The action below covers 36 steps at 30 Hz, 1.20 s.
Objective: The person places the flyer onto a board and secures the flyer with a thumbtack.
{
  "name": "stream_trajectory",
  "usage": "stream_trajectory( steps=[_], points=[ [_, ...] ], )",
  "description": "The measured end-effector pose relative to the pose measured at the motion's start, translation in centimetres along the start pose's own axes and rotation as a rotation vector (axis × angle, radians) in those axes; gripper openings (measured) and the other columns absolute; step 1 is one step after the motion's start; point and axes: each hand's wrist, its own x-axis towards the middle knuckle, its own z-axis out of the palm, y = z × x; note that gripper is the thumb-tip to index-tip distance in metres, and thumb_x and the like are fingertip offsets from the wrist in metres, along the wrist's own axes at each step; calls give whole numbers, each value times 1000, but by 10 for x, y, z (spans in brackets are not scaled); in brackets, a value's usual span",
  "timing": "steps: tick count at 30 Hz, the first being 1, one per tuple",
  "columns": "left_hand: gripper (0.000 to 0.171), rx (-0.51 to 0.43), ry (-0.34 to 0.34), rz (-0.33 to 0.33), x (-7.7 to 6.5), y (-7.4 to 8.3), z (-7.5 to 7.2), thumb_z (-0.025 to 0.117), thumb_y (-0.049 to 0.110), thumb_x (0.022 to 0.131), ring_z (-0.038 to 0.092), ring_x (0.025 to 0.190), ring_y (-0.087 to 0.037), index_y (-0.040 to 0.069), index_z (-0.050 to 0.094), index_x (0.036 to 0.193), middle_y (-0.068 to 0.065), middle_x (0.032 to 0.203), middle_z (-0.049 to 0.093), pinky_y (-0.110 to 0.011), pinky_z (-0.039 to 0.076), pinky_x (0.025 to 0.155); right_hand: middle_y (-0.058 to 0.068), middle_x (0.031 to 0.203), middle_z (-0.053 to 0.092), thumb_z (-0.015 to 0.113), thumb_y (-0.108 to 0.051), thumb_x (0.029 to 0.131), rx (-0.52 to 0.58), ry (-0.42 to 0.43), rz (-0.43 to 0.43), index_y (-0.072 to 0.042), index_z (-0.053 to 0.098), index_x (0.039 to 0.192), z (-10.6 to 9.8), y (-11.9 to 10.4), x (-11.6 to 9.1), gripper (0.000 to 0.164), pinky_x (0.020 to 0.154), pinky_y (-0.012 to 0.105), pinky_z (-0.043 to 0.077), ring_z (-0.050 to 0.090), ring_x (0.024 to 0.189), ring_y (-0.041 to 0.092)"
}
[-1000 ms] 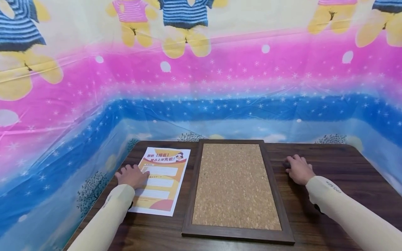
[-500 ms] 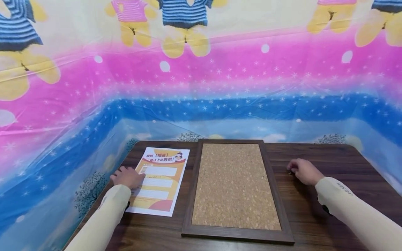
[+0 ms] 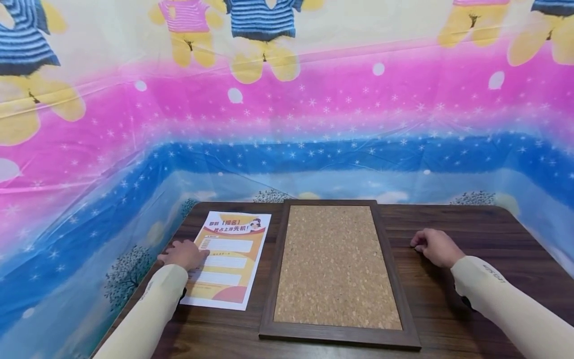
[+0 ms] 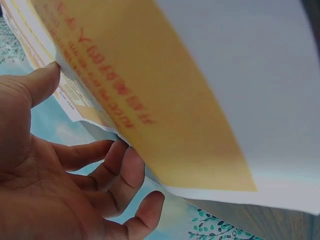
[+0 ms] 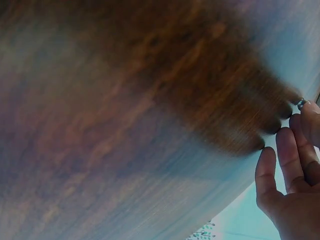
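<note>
A printed poster sheet, orange, white and red with Chinese text, lies flat on the left of the table. My left hand rests at its left edge, thumb on the paper and the other fingers loosely bent by the edge, also seen on the left hand in the left wrist view. Right of the sheet is a cork board in a dark brown frame. Beyond its right side my right hand pinches a small shiny metal piece between thumb and fingertips, low over the tabletop; its exact kind is too small to tell.
The dark wood-grain table has rounded far corners. A printed cloth with snowflakes and bears hangs close behind it and along its sides.
My right hand has drawn back slightly toward me and to the right, its fingers closing to a pinch. My left hand has slid slightly left along the sheet; board and sheet lie still.
</note>
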Motion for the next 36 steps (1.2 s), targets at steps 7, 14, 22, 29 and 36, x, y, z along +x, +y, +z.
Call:
stream_trajectory(
  steps=[7,14,22,29,36],
  points=[
    [84,-4,0,-7,2,-2,1,56,53,88,36,109,-62,-19,38,128,-46,120,37,-72,27,84,5,84,60,59,3,89,7,7,32,-3,65,89,0,-2,0,9,66,39,42,52,74,21],
    [83,-6,9,5,0,-2,1,57,52,88,40,108,-60,-20,40,127,-45,118,41,-71,28,83,4,82,60,59,3,89,3,25,29,-5,66,88,2,-1,0,10,64,39,41,52,72,20],
    [74,-21,11,-1,2,-2,3,58,48,89,44,106,-55,-17,48,122,-40,114,47,-72,26,85,3,82,61,59,1,90,10,38,38,-7,66,86,3,2,2,11,63,38,40,51,71,20],
    [53,-73,30,3,7,-4,7,62,36,90,51,97,-49,-12,58,112,-31,99,57,-75,22,84,4,82,61,59,1,90,9,44,43,-6,65,86,3,1,2,11,63,37,40,51,70,20],
    [55,-82,19,-14,7,-5,6,62,39,89,48,98,-50,-12,59,108,-32,101,54,-73,25,82,4,83,61,59,1,90,1,44,52,-6,65,86,4,1,2,10,63,37,40,51,71,20]
  ],
)
